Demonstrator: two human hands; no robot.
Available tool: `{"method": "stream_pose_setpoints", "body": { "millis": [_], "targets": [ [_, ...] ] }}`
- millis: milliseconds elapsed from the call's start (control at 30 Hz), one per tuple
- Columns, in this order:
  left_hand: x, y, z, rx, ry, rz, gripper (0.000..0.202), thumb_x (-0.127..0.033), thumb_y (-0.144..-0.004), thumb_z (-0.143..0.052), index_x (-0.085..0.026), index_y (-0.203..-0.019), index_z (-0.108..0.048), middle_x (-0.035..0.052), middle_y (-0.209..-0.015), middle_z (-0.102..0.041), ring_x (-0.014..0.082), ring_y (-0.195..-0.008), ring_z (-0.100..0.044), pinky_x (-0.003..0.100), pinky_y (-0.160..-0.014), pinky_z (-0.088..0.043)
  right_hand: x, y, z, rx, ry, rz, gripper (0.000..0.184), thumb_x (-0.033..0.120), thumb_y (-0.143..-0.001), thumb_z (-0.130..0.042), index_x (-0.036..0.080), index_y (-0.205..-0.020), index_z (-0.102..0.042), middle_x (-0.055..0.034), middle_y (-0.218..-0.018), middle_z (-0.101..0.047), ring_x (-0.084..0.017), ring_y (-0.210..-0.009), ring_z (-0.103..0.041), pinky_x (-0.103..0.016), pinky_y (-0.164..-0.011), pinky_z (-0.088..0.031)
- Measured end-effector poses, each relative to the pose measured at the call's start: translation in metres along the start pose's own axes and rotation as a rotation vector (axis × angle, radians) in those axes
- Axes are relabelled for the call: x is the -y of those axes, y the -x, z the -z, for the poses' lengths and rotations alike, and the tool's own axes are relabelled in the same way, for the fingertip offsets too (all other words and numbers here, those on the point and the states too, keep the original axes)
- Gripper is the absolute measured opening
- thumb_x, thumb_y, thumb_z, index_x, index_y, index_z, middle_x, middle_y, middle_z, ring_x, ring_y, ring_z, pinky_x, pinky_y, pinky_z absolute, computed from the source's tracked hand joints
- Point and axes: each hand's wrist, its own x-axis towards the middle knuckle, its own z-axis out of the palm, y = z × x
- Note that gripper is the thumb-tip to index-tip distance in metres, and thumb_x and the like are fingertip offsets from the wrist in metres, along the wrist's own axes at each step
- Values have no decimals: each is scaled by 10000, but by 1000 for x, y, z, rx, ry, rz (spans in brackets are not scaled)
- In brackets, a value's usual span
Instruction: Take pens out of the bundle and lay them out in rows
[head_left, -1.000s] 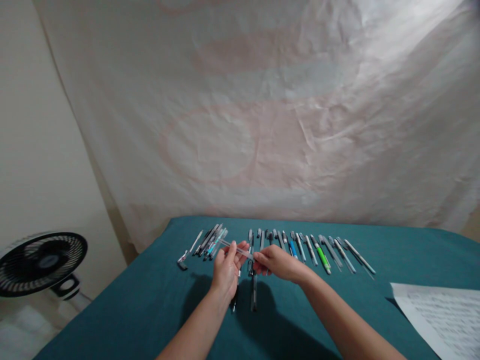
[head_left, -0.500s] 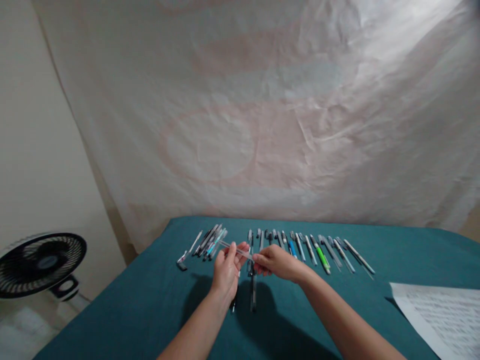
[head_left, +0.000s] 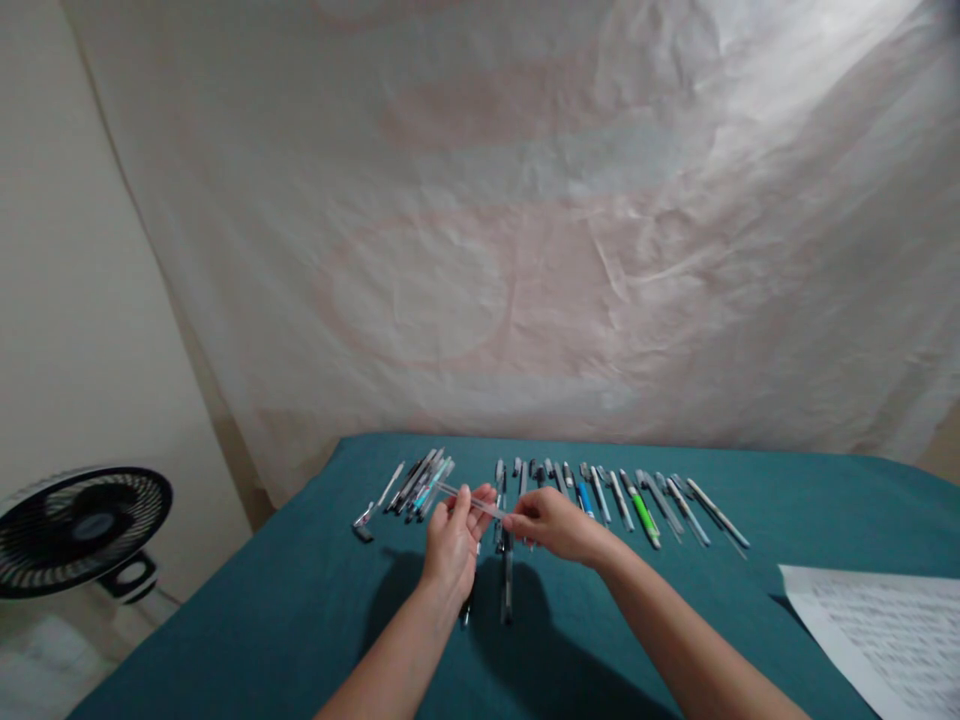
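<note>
On the counter (head_left: pixel 300 620) a row of pens (head_left: pixel 622 495) is laid side by side, it seems so that each is seen apart, and just above its middle the left hand (head_left: pixel 450 545) and the right hand (head_left: pixel 559 525) are pinched with the fingertips on the two ends of a thin clear pen (head_left: pixel 455 491), so it is held steady.
</note>
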Motion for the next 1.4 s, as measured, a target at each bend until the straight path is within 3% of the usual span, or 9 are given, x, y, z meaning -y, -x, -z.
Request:
{"method": "stream_pose_setpoints", "body": {
  "millis": [100,300,433,567,800,967,1133,1400],
  "targets": [
    [0,1,0,4,7,-3,125,-240,-741,-550,-151,-775,-470,100,-866,-652,192,-890,-600,332,-804,-468,-1,1,1,-11,15,-20,410,511,-702,-502,112,-667,-587,-16,-542,-566,-83,-467,-480,-163,-405,-324],
    [1,-2,1,-18,9,-1,116,-230,-738,-553,-149,-773,-478,94,-863,-651,190,-879,-605,326,-792,-477,3,0,-3,98,-136,-82,535,527,-802,-282,105,-697,-595,-49,-613,-601,-90,-458,-500,-194,-438,-386],
    [1,-2,1,-19,12,-1,117,-227,-736,-556,-149,-779,-480,96,-867,-650,192,-886,-602,326,-797,-475,3,0,-2,8,-42,0,419,470,-769,-410,111,-635,-579,-20,-538,-568,-84,-458,-472,-183,-432,-345],
    [1,0,1,-26,18,-3,115,-224,-736,-557,-147,-779,-483,97,-864,-651,192,-885,-603,324,-793,-477,1,-1,0,-89,27,-13,307,428,-662,-576,122,-654,-558,6,-533,-552,-76,-471,-450,-171,-411,-296],
    [1,-2,2,-48,31,-3,98,-214,-740,-551,-145,-770,-489,96,-859,-652,187,-877,-606,320,-791,-479,0,-1,-2,-16,-110,-16,270,399,-707,-536,130,-723,-535,13,-519,-541,-86,-459,-495,-172,-432,-361],
    [-2,-6,5,-89,43,-19,89,-211,-745,-547,-152,-775,-488,76,-855,-653,169,-873,-607,299,-780,-483,-5,1,7,-5,134,6,215,336,-740,-504,144,-759,-600,-13,-582,-594,-101,-515,-530,-174,-454,-353],
    [-1,-7,5,-101,46,0,82,-205,-748,-543,-149,-763,-485,79,-843,-656,170,-858,-613,300,-766,-489,-11,0,0,-121,555,-118,112,213,-680,-573,166,-768,-623,-62,-753,-648,-166,-710,-585,-223,-579,-372],
    [1,-5,3,-97,45,19,82,-196,-745,-546,-142,-759,-486,88,-838,-656,178,-850,-615,304,-759,-489,-11,1,-19,-137,685,-189,144,184,-679,-556,142,-808,-606,-137,-852,-639,-250,-821,-590,-294,-658,-399]
  ]
}}
